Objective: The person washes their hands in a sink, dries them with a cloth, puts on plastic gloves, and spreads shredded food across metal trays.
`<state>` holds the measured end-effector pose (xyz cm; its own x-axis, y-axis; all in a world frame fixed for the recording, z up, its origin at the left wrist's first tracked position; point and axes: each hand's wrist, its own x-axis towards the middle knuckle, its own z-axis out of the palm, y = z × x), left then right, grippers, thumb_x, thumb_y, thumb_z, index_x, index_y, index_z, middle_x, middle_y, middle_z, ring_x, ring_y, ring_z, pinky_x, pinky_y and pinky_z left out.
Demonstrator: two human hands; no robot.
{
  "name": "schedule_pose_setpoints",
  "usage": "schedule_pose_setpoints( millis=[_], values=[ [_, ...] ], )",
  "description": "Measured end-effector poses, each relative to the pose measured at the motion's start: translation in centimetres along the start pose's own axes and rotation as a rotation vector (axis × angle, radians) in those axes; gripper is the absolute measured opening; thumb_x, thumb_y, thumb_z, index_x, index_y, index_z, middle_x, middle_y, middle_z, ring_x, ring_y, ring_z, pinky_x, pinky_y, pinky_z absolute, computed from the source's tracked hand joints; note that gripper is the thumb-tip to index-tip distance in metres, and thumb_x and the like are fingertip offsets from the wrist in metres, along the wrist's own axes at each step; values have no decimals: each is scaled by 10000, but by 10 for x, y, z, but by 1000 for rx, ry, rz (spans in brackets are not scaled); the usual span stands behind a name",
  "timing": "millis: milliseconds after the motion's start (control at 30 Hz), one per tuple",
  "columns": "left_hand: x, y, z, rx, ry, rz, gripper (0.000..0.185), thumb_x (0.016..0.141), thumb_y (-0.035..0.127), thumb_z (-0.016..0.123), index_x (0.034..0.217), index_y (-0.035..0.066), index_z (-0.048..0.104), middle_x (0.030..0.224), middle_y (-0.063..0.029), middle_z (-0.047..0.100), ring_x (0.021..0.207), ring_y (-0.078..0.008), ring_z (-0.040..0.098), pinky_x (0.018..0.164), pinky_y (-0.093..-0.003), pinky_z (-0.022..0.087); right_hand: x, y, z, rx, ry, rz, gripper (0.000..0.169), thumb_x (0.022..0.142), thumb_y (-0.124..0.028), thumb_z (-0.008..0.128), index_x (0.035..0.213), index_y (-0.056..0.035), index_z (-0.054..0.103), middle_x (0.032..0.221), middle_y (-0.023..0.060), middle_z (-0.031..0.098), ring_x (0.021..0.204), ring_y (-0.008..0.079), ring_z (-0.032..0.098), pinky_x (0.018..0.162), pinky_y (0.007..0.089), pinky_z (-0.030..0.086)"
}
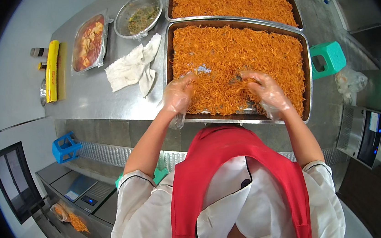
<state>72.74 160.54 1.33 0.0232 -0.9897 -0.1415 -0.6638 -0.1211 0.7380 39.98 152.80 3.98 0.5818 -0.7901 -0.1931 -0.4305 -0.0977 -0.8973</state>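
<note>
A deep metal tray (244, 118) lies in front of me, spread with orange shreds (266, 53) that look like shredded carrot. Thin patches show the tray's bottom near its left side and front edge. My left hand (178, 93), in a clear plastic glove, is over the tray's left side with curled fingertips at the shreds; whether it grips any is hidden. Towards the front right of the tray, my right hand (266, 89), gloved likewise, has thumb and fingers closed on some shreds. A second tray (235, 15) of the same shreds adjoins the far side.
On the steel table (96, 100) to the left are a crumpled white cloth (130, 68), a covered bowl (139, 17), a film-wrapped food container (88, 42) and a yellow cling-film box (52, 71). A green stool (329, 59) stands right of the tray; a blue stool (66, 147) is left on the floor.
</note>
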Motion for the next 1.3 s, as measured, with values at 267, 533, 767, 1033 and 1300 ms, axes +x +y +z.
schedule_pose_setpoints(
  millis=[267,533,767,1033,1300],
  values=[
    [-18,-5,-10,357,-88,64,618,879,166,683,1472,173,506,1445,-174,551,1237,-342,598,1039,-417,491,-41,27,-20,-412,-22,-12,529,813,-57,703,1336,-91,632,1310,179,632,1203,345,605,1062,409,472],
    [19,16,31,691,-184,129,418,864,132,702,1279,157,655,1119,-170,649,1052,-341,662,884,-475,533,20,20,57,-625,-54,-149,487,819,-85,739,1300,-104,662,1205,178,676,1094,350,655,971,434,524],
    [11,-4,-5,81,96,138,354,845,17,595,1173,124,676,1051,-164,704,871,-414,675,765,-494,550,1,-3,19,-128,103,54,339,949,-45,624,1281,-83,675,1243,175,686,1125,331,666,1028,391,509],
    [-9,8,-19,472,-29,166,532,853,156,657,1378,134,576,1345,-205,600,1098,-428,632,920,-496,529,-19,-21,-21,-682,-37,136,666,867,-160,741,1479,-76,493,1437,249,533,1294,435,541,1090,473,460],
    [101,24,-1,274,-9,-408,724,972,373,640,1597,155,345,1602,-195,387,1434,-342,449,1167,-449,396,102,-10,18,-694,119,423,1005,805,-330,837,1610,-133,269,1556,253,400,1442,431,393,1205,521,362]
  ],
)
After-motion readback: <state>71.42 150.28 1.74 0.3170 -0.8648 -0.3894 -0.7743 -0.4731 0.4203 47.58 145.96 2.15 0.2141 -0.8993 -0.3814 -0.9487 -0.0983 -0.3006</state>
